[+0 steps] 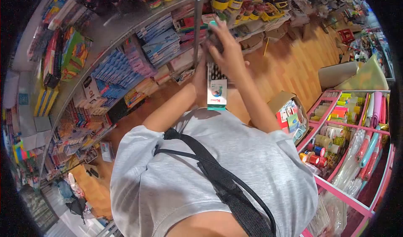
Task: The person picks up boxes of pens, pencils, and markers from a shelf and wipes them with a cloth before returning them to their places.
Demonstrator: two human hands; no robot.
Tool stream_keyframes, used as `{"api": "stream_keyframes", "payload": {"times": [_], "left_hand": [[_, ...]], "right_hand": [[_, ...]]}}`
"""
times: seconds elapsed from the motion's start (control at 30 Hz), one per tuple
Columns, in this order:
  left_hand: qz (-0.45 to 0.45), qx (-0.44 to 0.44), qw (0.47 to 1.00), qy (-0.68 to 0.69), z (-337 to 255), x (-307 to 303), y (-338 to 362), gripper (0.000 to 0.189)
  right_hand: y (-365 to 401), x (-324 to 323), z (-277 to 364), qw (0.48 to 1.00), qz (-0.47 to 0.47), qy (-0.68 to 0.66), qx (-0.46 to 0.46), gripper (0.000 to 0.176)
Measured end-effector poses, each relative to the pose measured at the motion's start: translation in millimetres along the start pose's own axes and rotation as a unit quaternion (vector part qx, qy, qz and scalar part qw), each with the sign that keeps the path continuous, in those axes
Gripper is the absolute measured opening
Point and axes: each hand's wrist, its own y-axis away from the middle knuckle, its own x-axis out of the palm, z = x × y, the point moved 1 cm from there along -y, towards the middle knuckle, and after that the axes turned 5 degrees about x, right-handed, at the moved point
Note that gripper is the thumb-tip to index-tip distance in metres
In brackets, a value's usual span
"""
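Observation:
My left hand (200, 78) is beside an open box (217, 93) with a white and green printed end, its fingers mostly hidden by the box. Rows of small dark items show inside the box. Over its far end, my right hand (226, 48) has its fingers bent around a dark item (213, 41) that is blurred. A bit of green shows near those fingertips. Just left of the hands stands a grey metal shelf post (197, 31).
Shelves with blue packets (161, 46) curve along the left and front. A cardboard box (282, 100) stands on the wooden floor (289, 62) at the right. Beyond it is a pink-edged divided case (346, 186) with tape rolls and plastic-wrapped rolls.

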Motion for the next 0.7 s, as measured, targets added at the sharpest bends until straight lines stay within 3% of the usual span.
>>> {"api": "stream_keyframes", "payload": {"times": [0.07,0.1,0.17,0.2,0.23,0.27,0.3,0.43,0.5,0.57,0.63,0.67,0.7], "left_hand": [[-0.033,0.001,0.998,-0.052,-4,-23,-1,0.087],[-0.015,0.004,0.996,0.086,-11,-20,1,0.087],[-0.053,0.072,0.989,-0.121,-12,-10,2,0.085],[0.045,0.057,0.996,0.049,-15,-13,1,0.083],[0.133,0.007,0.969,0.21,-18,-15,0,0.08],[0.044,0.113,0.989,0.081,-22,-20,-4,0.076],[-0.049,0.215,0.974,-0.051,-28,-22,-5,0.071],[-0.068,0.237,0.969,0.0,-41,-32,-9,0.067],[-0.072,0.279,0.957,-0.033,-49,-32,-9,0.064],[-0.08,0.264,0.961,-0.011,-63,-34,-3,0.064],[-0.08,0.262,0.945,-0.177,-83,-37,-1,0.069],[-0.057,0.212,0.954,-0.202,-90,-39,5,0.071],[-0.066,0.145,0.978,-0.133,-92,-20,16,0.069]], "right_hand": [[-15,-3,-9,1.0,-0.023,0.0,-0.009,0.046],[-18,-5,-10,1.0,-0.021,-0.001,-0.007,0.043],[-16,-8,-5,1.0,0.0,-0.024,-0.015,0.042],[-14,-8,-2,0.998,0.022,-0.045,-0.024,0.041],[-8,-6,-2,0.997,0.035,-0.068,-0.017,0.04],[1,-4,0,0.997,0.058,-0.048,-0.013,0.041],[11,-3,2,0.996,0.08,-0.026,-0.009,0.042],[41,6,4,0.987,0.058,-0.146,0.039,0.044],[51,1,6,0.972,0.102,-0.205,0.052,0.041],[59,-8,5,0.931,0.138,-0.32,0.107,0.037],[58,-29,1,0.929,0.111,-0.321,0.144,0.035],[58,-37,-7,0.933,0.063,-0.316,0.163,0.035],[56,-45,-17,0.932,0.016,-0.314,0.18,0.036]]}}
